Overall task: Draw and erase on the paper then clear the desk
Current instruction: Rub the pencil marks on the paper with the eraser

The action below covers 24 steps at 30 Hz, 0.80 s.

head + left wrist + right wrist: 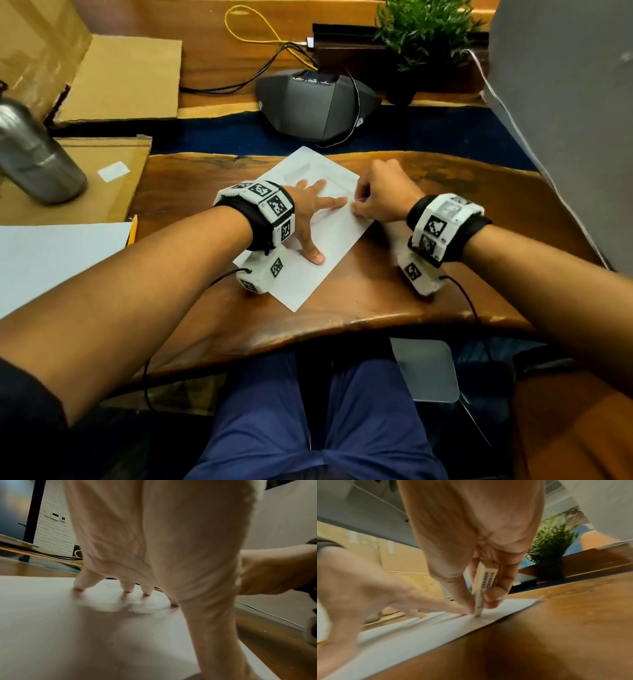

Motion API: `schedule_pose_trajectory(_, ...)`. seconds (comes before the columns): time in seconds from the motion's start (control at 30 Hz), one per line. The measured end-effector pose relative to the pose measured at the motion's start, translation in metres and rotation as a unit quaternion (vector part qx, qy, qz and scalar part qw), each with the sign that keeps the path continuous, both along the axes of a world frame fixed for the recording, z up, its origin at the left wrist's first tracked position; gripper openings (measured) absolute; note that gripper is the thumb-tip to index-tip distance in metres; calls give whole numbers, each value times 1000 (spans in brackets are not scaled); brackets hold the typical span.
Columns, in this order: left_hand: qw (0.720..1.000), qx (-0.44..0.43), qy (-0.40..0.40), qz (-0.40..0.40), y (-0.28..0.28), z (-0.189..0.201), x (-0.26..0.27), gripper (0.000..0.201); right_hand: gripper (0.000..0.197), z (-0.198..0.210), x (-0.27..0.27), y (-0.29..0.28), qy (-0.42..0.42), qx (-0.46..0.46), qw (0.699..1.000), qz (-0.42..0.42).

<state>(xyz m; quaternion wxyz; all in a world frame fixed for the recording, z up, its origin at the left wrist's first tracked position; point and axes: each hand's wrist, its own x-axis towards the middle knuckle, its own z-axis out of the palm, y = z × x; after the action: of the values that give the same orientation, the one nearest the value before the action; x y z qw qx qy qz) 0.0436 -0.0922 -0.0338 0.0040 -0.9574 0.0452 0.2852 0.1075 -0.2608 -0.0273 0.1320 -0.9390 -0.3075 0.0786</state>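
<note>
A white sheet of paper [318,253] lies slanted on the wooden desk [376,308]. My left hand [311,212] lies spread flat on the paper [51,628], its straight fingers [127,588] pressing down. My right hand [380,198] pinches a small white eraser [483,582] with printed lettering between thumb and fingers. The eraser's lower end touches the paper [419,632] near its right edge, just beside my left index fingertip [460,612]. In the head view the eraser is hidden under my right hand. A yellow pencil [133,230] lies at the left, beside another white sheet [51,260].
A steel bottle [34,154] stands on cardboard [120,82] at the left. A dark conference phone [315,106] with cables and a potted plant [421,37] sit at the back. A grey panel [565,120] rises on the right. The desk's front edge is close to my lap.
</note>
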Motion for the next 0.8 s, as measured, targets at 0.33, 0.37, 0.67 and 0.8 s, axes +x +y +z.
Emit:
schedule_pose_trajectory(0.33, 1000, -6, 8, 9, -2, 3, -3, 131, 8, 5, 5, -3, 37, -7, 999, -10)
schedule_pose_trajectory(0.37, 1000, -5, 9, 12, -3, 3, -2, 132, 8, 4, 7, -4, 28, -8, 999, -22)
schedule_pose_trajectory(0.67, 1000, -6, 13, 11, -2, 3, -2, 135, 10, -2, -22, 5, 45, 0, 996, 83)
schedule_pose_trajectory(0.8, 1000, -11, 10, 15, -1, 0, -2, 140, 14, 2, 10, -6, 3, 4, 998, 55)
